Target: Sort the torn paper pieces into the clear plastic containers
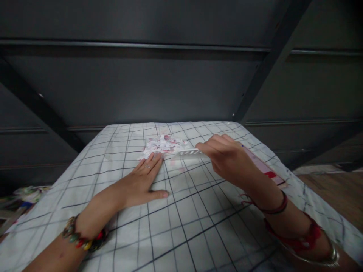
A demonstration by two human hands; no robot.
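Observation:
A pile of torn white paper bits [164,144], some with pink and red marks, lies toward the far side of the cloth. My left hand [143,181] rests flat on the cloth, fingers stretched out and thumb apart, its fingertips at the near edge of the pile. With bent fingers my right hand [227,156] grips one end of a thin white slotted strip [188,152]. This strip points left, and its far end is beside the paper bits. Its exact kind is unclear.
A white cloth with a dark grid [181,226] covers the table. On the right, partly hidden by my right hand and forearm, lies a phone [263,168] with a pinkish screen. Dark metal panels [147,87] rise behind the table. Wooden floor [331,189] shows at right.

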